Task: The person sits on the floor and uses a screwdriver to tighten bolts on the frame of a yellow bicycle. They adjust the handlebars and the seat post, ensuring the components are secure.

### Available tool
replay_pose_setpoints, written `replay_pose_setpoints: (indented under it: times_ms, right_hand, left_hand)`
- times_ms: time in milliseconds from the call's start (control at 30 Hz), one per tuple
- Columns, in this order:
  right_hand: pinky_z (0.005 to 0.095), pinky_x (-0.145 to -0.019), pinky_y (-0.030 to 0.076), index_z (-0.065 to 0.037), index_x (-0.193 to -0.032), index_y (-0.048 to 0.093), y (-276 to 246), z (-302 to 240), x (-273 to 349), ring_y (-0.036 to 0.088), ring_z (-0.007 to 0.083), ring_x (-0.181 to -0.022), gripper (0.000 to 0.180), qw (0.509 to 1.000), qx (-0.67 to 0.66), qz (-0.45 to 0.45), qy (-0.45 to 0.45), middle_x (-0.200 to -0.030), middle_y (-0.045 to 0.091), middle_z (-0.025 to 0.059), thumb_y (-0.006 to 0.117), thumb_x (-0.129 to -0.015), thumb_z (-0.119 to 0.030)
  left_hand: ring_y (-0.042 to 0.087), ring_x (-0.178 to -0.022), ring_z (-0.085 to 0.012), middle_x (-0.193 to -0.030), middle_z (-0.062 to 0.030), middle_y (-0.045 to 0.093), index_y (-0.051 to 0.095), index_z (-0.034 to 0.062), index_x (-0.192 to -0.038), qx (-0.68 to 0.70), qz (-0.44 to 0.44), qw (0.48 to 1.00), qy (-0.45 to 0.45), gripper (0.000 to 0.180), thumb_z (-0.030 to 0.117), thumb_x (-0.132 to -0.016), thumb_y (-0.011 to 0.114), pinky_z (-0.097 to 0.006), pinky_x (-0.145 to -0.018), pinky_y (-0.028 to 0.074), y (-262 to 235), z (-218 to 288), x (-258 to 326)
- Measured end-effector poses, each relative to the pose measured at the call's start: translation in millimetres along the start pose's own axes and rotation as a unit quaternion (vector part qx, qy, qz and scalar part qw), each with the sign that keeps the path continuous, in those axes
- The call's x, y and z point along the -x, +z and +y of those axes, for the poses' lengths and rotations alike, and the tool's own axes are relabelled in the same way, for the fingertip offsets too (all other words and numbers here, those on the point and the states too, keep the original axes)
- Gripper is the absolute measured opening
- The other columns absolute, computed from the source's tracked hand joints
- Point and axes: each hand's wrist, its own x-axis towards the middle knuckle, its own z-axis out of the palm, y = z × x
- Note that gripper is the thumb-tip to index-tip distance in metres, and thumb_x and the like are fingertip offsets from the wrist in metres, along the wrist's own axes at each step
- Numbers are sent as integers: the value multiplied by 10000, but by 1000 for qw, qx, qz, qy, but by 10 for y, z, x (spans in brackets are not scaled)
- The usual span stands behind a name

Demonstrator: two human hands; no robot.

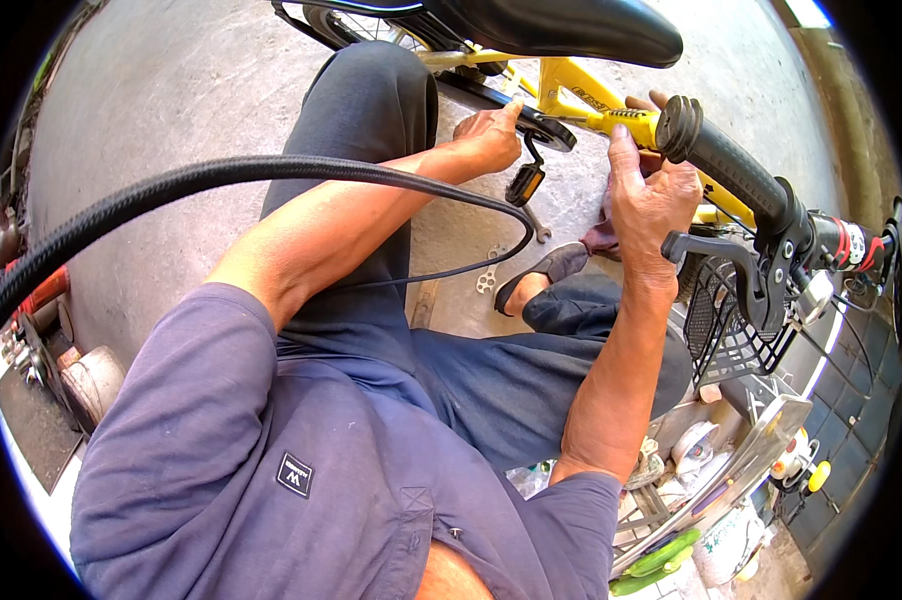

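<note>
A yellow bicycle frame [571, 85] stands in front of me. My right hand [656, 195] is closed around its yellow tube, thumb on the near side and some fingertips showing beyond. My left hand [491, 138] is at the black chain guard [481, 93], its fingers curled and the index fingertip on or close to the guard; whatever they hold is hidden. Just below hangs a pedal [525, 184] with an orange reflector. On the floor beneath lie an open-end wrench [539, 224] and a flat multi-hole wrench [488, 270].
A black saddle [561, 28] juts in at the top. The handlebar grip [736, 165], brake lever [716, 250] and black basket [736, 320] are at the right. A braided black cord [271, 167] loops across my left arm. Green vegetables [661, 555] lie lower right.
</note>
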Motion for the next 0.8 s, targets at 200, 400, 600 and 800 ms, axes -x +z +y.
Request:
replay_pose_setpoints:
  times_ms: [200, 400, 600, 800]
  right_hand:
    - [252, -672, 539, -35, -1233, 590, 9, 38, -44, 656, 106, -705, 398, 999, 19, -12, -45, -873, 721, 88, 710, -879, -172]
    - [252, -655, 530, -17, -1169, 633, -13, -26, -90, 668, 138, -721, 395, 991, 132, -30, -22, -821, 705, 79, 707, -891, -288]
    - [311, -734, 560, -13, -1215, 611, 25, 186, -154, 689, 182, -803, 395, 983, 91, 17, -157, -867, 708, 131, 643, -937, -292]
    - [280, -697, 557, -19, -1245, 597, 17, 165, -130, 687, 158, -762, 398, 987, 100, 0, -128, -820, 705, 112, 653, -932, -259]
  left_hand:
    - [548, -1176, -394, -1266, -248, 572, 383, 150, -1455, -6, -5, 1000, -4, 613, 215, -877, 578, -449, -986, 437, -12, 14, 25]
    - [547, -1180, -393, -1271, -245, 570, 376, 151, -1457, -14, -9, 1000, -17, 617, 220, -877, 576, -448, -986, 436, 7, 34, 14]
    - [546, -1179, -397, -1272, -246, 569, 377, 149, -1455, -10, -3, 1000, 0, 625, 221, -867, 576, -448, -981, 439, 30, 24, 13]
    - [559, -1156, -404, -1238, -253, 586, 378, 141, -1451, -9, -2, 1000, 2, 638, 217, -852, 583, -453, -971, 443, 23, 14, 25]
